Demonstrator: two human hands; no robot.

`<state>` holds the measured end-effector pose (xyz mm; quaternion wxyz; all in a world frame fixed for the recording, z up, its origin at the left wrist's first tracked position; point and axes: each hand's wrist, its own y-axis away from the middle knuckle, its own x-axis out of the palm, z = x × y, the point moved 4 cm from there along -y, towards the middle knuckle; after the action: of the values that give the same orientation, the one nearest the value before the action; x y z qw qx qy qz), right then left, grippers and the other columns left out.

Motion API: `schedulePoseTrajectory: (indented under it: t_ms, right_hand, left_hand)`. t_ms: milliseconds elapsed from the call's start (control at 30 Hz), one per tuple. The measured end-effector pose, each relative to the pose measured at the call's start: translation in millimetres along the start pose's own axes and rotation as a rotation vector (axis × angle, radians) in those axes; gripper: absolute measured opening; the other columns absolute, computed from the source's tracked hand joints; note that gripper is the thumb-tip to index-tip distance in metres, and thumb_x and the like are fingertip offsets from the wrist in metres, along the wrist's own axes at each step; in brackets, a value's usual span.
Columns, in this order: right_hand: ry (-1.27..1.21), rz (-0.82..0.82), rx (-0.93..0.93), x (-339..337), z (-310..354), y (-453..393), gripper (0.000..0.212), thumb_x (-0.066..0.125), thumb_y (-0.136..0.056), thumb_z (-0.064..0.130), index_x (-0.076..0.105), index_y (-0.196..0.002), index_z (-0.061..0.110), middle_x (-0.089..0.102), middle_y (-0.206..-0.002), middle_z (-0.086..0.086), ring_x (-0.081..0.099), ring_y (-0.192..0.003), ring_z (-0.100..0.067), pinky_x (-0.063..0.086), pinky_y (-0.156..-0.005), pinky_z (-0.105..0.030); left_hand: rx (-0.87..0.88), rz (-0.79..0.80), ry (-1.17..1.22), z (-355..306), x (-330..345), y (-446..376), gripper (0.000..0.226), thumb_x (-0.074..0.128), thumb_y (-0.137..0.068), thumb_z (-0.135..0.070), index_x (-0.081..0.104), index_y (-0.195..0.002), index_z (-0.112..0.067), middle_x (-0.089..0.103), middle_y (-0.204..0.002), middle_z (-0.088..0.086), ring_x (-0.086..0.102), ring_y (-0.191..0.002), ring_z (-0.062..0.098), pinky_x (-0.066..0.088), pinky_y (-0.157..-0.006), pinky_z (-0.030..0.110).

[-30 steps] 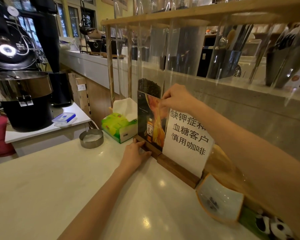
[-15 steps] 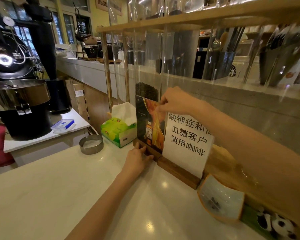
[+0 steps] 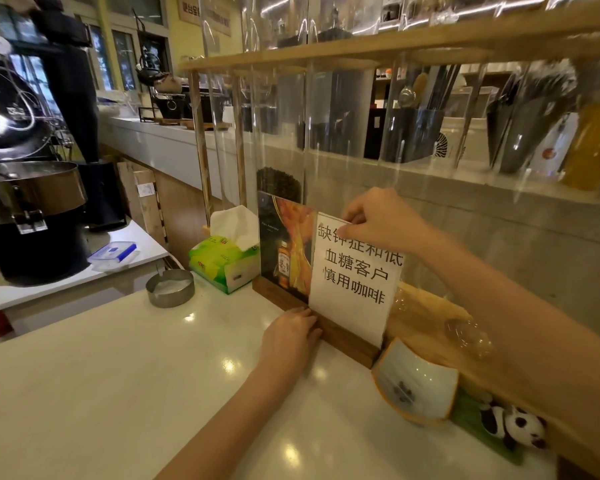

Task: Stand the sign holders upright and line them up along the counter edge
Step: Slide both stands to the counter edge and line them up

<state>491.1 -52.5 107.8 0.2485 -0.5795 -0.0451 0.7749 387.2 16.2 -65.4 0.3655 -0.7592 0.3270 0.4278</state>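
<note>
Sign holders (image 3: 321, 271), 2 of them, are standing upright at the far edge of the white counter (image 3: 118, 375), touching side by side on dark wooden bases. The right hand (image 3: 378, 223) is pinching the top edge of the white paper sign, fingers closed on it, while the left hand (image 3: 290, 336) is pressing flat and unclenched against the wooden base. These look light and top-heavy, with stiff, slippery clear panels, so the solid base is probably the safer place to grip. Just to the left, a green tissue box (image 3: 224, 263) is showing a tissue poking out, and a round metal tin (image 3: 170, 287) is holding something pale. A small white dish (image 3: 416, 382) is sitting to the right, apparently empty.
</note>
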Motion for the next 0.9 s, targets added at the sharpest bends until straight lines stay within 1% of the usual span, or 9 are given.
schedulePoseTrajectory:
  t_ms: [67, 167, 300, 433, 600, 733, 800, 900]
  right_hand:
    - [-0.011, -0.017, -0.005, 0.0, 0.7, 0.5, 0.020, 0.066, -0.080, 0.017, 0.069, -0.095, 0.004, 0.074, -0.096, -0.012, 0.068, -0.080, -0.015, 0.054, -0.064, -0.018]
    - [-0.019, -0.023, -0.004, 0.5, 0.1, 0.1, 0.020, 0.066, -0.080, 0.016, 0.070, -0.095, 0.003, 0.074, -0.096, -0.013, 0.070, -0.081, -0.016, 0.055, -0.066, -0.020]
    - [-0.023, -0.034, 0.009, 1.4, -1.3, -0.7, 0.020, 0.066, -0.080, 0.015, 0.069, -0.095, 0.003, 0.074, -0.096, -0.013, 0.067, -0.077, -0.013, 0.054, -0.063, -0.016]
    - [-0.013, -0.050, 0.021, 1.0, -0.5, -0.8, 0.023, 0.067, -0.079, 0.014, 0.069, -0.097, 0.000, 0.073, -0.097, -0.015, 0.069, -0.082, -0.017, 0.053, -0.063, -0.016]
    - [0.005, -0.066, 0.029, 0.2, 1.1, 0.0, 0.022, 0.066, -0.080, 0.013, 0.069, -0.096, -0.002, 0.073, -0.097, -0.016, 0.069, -0.082, -0.019, 0.049, -0.060, -0.013]
    - [0.010, -0.070, 0.035, 0.7, 1.9, 0.8, 0.023, 0.066, -0.080, 0.013, 0.069, -0.097, -0.002, 0.073, -0.097, -0.016, 0.068, -0.084, -0.020, 0.050, -0.062, -0.015]
    - [0.009, -0.078, 0.039, 1.0, 1.7, 0.6, 0.023, 0.066, -0.080, 0.014, 0.069, -0.096, -0.002, 0.073, -0.097, -0.017, 0.068, -0.082, -0.020, 0.050, -0.062, -0.016]
    - [0.001, -0.081, 0.046, 1.6, 1.2, 0.7, 0.022, 0.066, -0.080, 0.014, 0.069, -0.095, -0.002, 0.073, -0.096, -0.017, 0.064, -0.076, -0.016, 0.047, -0.058, -0.013]
  left_hand:
    - [0.006, 0.003, -0.016, -0.5, 0.5, -0.6, 0.032, 0.043, -0.092, -0.027, 0.063, -0.112, -0.013, 0.060, -0.128, 0.003, 0.048, -0.124, 0.017, 0.035, -0.102, 0.026]
    - [0.011, 0.006, -0.033, -1.3, 0.5, -1.5, 0.033, 0.043, -0.092, -0.027, 0.062, -0.114, -0.012, 0.060, -0.128, 0.005, 0.048, -0.124, 0.018, 0.035, -0.103, 0.027]
    - [0.027, 0.021, -0.040, -0.8, 0.6, -3.8, 0.034, 0.041, -0.093, -0.027, 0.061, -0.115, -0.012, 0.059, -0.129, 0.005, 0.047, -0.125, 0.017, 0.033, -0.105, 0.026]
    - [0.030, 0.024, -0.031, 0.3, 1.7, -5.5, 0.033, 0.042, -0.092, -0.027, 0.062, -0.114, -0.011, 0.061, -0.126, 0.005, 0.049, -0.122, 0.018, 0.036, -0.103, 0.027]
    - [0.047, -0.004, -0.017, -0.8, 2.0, -6.3, 0.032, 0.043, -0.092, -0.026, 0.063, -0.111, -0.010, 0.062, -0.122, 0.007, 0.052, -0.120, 0.020, 0.039, -0.101, 0.029]
    - [0.059, -0.014, -0.011, 0.1, 1.8, -6.2, 0.031, 0.044, -0.092, -0.025, 0.064, -0.109, -0.009, 0.063, -0.122, 0.007, 0.052, -0.120, 0.020, 0.038, -0.101, 0.028]
    - [0.059, -0.008, -0.012, 1.2, 2.2, -7.0, 0.031, 0.044, -0.092, -0.026, 0.065, -0.107, -0.009, 0.063, -0.120, 0.007, 0.053, -0.118, 0.019, 0.039, -0.099, 0.028]
    - [0.063, -0.019, -0.024, 1.7, 2.9, -6.6, 0.031, 0.042, -0.092, -0.027, 0.065, -0.107, -0.011, 0.063, -0.119, 0.005, 0.054, -0.115, 0.018, 0.040, -0.096, 0.027]
